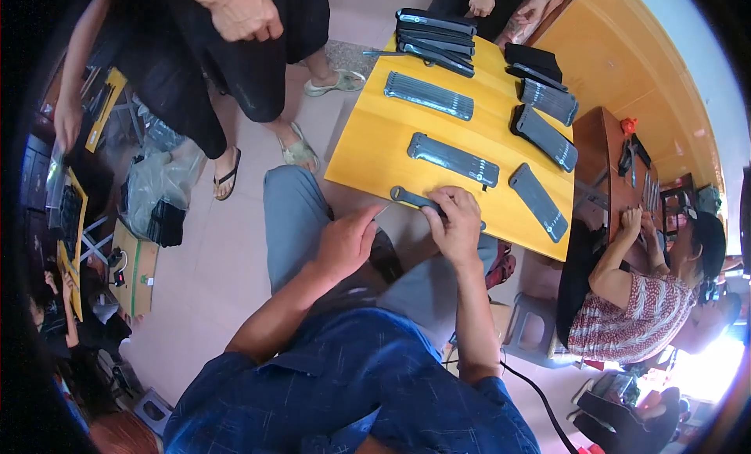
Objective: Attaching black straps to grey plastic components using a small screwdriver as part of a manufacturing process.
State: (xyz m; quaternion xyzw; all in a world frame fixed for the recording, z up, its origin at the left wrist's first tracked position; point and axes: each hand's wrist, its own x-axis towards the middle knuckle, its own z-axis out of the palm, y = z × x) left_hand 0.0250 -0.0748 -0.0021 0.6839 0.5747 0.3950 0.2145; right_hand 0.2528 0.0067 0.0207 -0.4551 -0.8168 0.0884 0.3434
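Note:
My right hand (pixel 456 223) is closed round a flat dark grey bar with a round ring at one end (pixel 400 194), held at the near edge of the yellow table (pixel 368 153). The ring end points left, and the other end shows just past my fingers. My left hand (pixel 344 241) is lower and to the left, its fingers pressed together, pointing toward the ring. A thin sliver shows at those fingertips, too small to name. Just beyond my right hand lies a long dark pack (pixel 454 158), with a slim dark case (pixel 538 202) to its right.
Farther up the table are a flat slotted pack (pixel 429 96), a stack of black cases (pixel 435 41) and several more packs (pixel 545 137) on the right. People stand at the far left and far side; a seated person (pixel 641 305) works at a brown table (pixel 598 153) on the right.

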